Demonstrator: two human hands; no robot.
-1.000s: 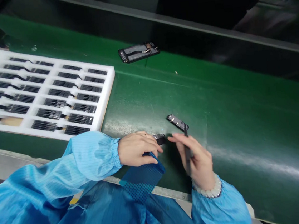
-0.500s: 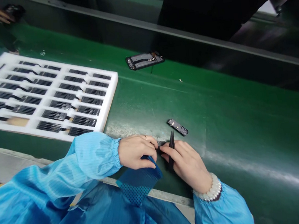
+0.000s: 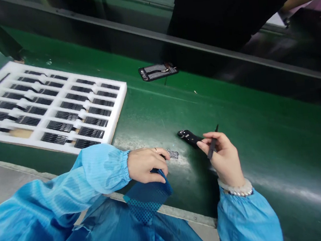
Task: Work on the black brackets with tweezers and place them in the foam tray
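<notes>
Green belt (image 3: 266, 131), near edge: left hand (image 3: 146, 164), fingers curled, touches chip (image 3: 173, 154); right hand (image 3: 225, 158) grips pick (image 3: 212, 148) beside module (image 3: 189, 136); open belt rightward.

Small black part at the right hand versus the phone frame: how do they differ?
The small black part is short and narrow, the phone frame longer and wider. The right hand, holding tweezers, touches the part; the frame lies untouched by the far rail. Both are dark, flat on the green belt.
</notes>
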